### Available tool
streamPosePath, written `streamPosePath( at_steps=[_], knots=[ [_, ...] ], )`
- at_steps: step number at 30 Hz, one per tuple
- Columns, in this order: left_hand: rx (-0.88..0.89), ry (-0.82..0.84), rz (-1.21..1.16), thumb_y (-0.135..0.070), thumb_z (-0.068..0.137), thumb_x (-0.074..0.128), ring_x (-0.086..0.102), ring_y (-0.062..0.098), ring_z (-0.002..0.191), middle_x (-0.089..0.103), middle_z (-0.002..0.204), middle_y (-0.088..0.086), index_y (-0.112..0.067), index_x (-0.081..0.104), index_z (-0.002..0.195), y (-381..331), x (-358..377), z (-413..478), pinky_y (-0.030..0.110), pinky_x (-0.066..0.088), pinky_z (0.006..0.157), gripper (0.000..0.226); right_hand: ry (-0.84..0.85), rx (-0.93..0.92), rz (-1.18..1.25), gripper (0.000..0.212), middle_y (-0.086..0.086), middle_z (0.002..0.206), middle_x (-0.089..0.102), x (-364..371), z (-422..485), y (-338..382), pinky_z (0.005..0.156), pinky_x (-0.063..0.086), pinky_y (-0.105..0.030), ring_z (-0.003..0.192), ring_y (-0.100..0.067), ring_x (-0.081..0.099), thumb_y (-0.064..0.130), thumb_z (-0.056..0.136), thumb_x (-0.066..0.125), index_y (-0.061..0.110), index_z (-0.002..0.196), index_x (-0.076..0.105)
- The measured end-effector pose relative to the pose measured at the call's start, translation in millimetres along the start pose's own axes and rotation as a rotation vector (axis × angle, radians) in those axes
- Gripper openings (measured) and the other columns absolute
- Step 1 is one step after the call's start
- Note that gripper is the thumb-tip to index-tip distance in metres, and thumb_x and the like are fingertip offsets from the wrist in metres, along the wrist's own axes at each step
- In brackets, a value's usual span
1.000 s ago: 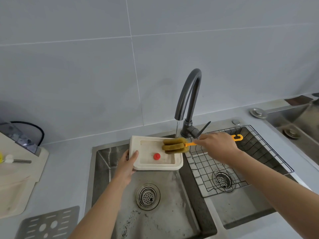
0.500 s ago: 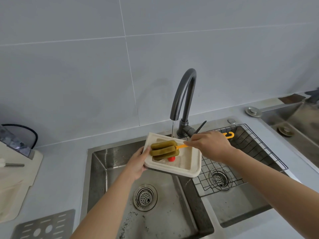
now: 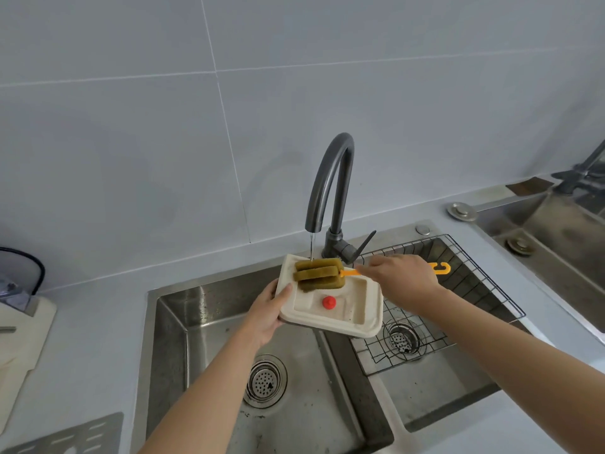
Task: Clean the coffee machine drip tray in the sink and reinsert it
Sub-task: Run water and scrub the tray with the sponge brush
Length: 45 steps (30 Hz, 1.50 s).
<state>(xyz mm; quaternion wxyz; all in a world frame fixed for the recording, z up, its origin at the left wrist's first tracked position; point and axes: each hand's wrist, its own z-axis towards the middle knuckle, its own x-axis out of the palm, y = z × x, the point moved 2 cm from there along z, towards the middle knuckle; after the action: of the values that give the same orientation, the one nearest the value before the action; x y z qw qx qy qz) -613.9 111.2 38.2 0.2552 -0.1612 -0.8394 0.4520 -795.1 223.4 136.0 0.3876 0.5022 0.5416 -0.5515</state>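
A cream drip tray (image 3: 357, 309) with a red float (image 3: 328, 302) in its middle is held over the sink (image 3: 203, 303), under the running dark tap (image 3: 330, 178). My left hand (image 3: 266, 309) grips the tray's left edge. My right hand (image 3: 401, 280) holds the orange handle of a sponge brush (image 3: 319, 275), whose olive-green sponge head lies in the tray's far left corner, where the thin water stream lands.
A wire rack (image 3: 458, 290) lies in the right basin over a drain. The left basin's drain (image 3: 265, 380) is below the tray. The cream coffee machine (image 3: 23, 335) stands at the left edge, a perforated metal grate (image 3: 65, 437) in front of it. A second sink (image 3: 556, 244) is far right.
The tray shifted right from the left basin toward the divider and tilted under the tap. The sponge head slid left across the tray, then up to its far corner, uncovering the red float.
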Motion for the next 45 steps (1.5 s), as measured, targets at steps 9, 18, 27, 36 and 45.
streamPosePath(
  at_steps=[9,18,27,36,45],
  knots=[
    [0.071,-0.143,-0.031,-0.015,0.091,0.052,0.056,0.017,0.092,0.057,0.107,0.004,-0.015,0.038,0.136,2.2,-21.7,-3.6,0.034,0.050,0.074,0.048,0.071,0.084,0.034,0.046,0.001,0.117,0.057,13.9,-10.8,17.6,0.062,0.040,-0.031,0.093,-0.024,0.063,0.004,0.091,0.040,0.021,0.134,0.039],
    [0.210,-0.214,-0.069,-0.007,0.091,0.050,0.056,0.012,0.088,0.058,0.099,-0.002,-0.017,0.043,0.123,-5.1,-39.6,-12.2,0.028,0.046,0.071,0.035,0.109,0.145,0.027,0.030,-0.002,0.108,0.058,11.1,-14.8,27.2,0.063,0.036,-0.029,0.085,-0.022,0.059,0.006,0.092,0.041,0.015,0.120,0.047],
    [0.236,-0.292,-0.052,-0.012,0.090,0.053,0.052,0.023,0.108,0.056,0.114,0.004,-0.013,0.041,0.130,-10.7,-48.9,-11.6,0.045,0.043,0.099,0.042,0.171,0.109,-0.020,0.025,0.000,0.094,0.062,8.4,-11.7,39.0,0.051,0.033,-0.027,0.070,-0.020,0.049,0.004,0.089,0.047,0.015,0.108,0.058],
    [0.190,-0.376,-0.029,-0.017,0.090,0.054,0.052,0.026,0.111,0.053,0.123,0.006,-0.014,0.036,0.136,-17.3,-55.4,-4.1,0.043,0.045,0.095,0.049,0.086,0.133,0.060,0.029,0.003,0.100,0.062,-12.8,-10.9,25.1,0.062,0.037,-0.028,0.086,-0.022,0.060,0.005,0.088,0.041,0.022,0.104,0.058],
    [0.129,-0.318,-0.070,-0.022,0.092,0.052,0.054,0.027,0.111,0.053,0.132,0.009,-0.017,0.038,0.135,-21.1,-17.5,11.7,0.043,0.045,0.096,0.046,0.124,0.279,0.602,0.035,0.001,0.094,0.065,2.0,-12.5,22.3,0.066,0.048,-0.029,0.070,-0.014,0.059,0.020,0.094,0.048,0.035,0.125,0.056]
  ],
)
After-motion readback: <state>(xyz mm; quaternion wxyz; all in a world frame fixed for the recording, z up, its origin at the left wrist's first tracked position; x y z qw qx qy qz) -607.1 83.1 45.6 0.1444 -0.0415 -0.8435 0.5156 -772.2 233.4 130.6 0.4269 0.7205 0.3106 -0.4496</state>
